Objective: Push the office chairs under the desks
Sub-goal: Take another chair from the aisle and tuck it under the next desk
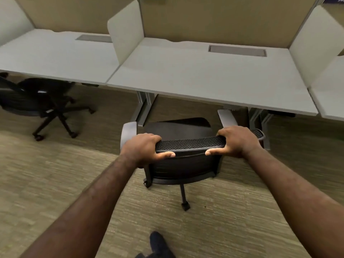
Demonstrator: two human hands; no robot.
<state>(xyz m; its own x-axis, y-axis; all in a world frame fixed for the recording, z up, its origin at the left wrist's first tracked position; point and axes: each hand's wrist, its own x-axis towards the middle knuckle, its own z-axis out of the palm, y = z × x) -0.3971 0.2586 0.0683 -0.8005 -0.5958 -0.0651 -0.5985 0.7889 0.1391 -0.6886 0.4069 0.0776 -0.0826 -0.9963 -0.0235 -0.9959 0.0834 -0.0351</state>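
Observation:
A black mesh office chair point(186, 164) with grey armrests stands in front of the middle desk point(204, 75), its seat just short of the desk's front edge. My left hand point(143, 149) grips the left end of the backrest's top rail, thumb underneath. At the right end of the same rail my right hand point(236, 141) holds on the same way. The right armrest reaches up to the desk edge. A second black chair point(37, 101) sits partly under the left desk point(55, 54), turned at an angle.
Grey divider panels point(126, 34) separate the desks, and a tan wall panel runs behind them. Metal desk legs point(143, 107) stand to the left and right of the chair. A third desk's corner point(329, 97) shows at the right. My shoe point(158, 243) is on the carpet below.

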